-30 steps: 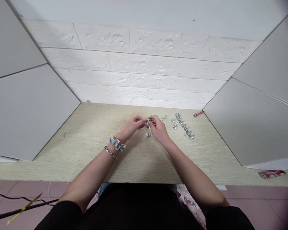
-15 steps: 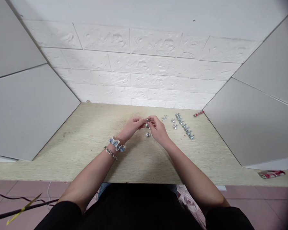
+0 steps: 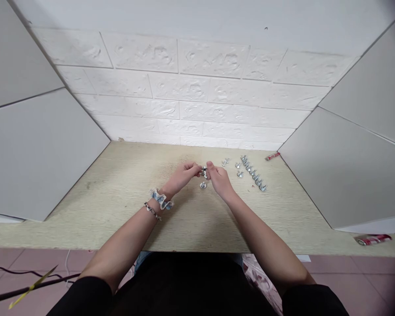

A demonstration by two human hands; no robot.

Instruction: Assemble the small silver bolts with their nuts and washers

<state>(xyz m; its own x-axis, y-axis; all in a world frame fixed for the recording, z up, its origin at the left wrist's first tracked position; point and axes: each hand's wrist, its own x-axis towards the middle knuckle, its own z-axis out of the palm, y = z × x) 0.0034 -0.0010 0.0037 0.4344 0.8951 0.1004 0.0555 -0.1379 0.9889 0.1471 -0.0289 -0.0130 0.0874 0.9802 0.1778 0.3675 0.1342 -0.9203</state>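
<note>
Over the middle of the light wooden tabletop (image 3: 118, 197), my left hand (image 3: 181, 176) and my right hand (image 3: 219, 179) meet fingertip to fingertip. Between them they pinch a small silver bolt with a nut (image 3: 203, 171). The fingers hide part of it, so which hand holds which piece is unclear. Just below the fingertips another silver bolt (image 3: 203, 185) lies loose on the table. My left wrist wears a blue-and-white scrunchie and a chain bracelet.
A slanted row of several silver bolts (image 3: 253, 173) lies to the right of my hands, with a few loose ones (image 3: 225, 162) nearer. A small red object (image 3: 271, 156) sits at the back right corner. White panels stand at both sides, a brick-pattern wall behind.
Both hands have shifted slightly toward me and a little lower over the table, fingertips still joined on the small bolt. The bolts on the table have not moved.
</note>
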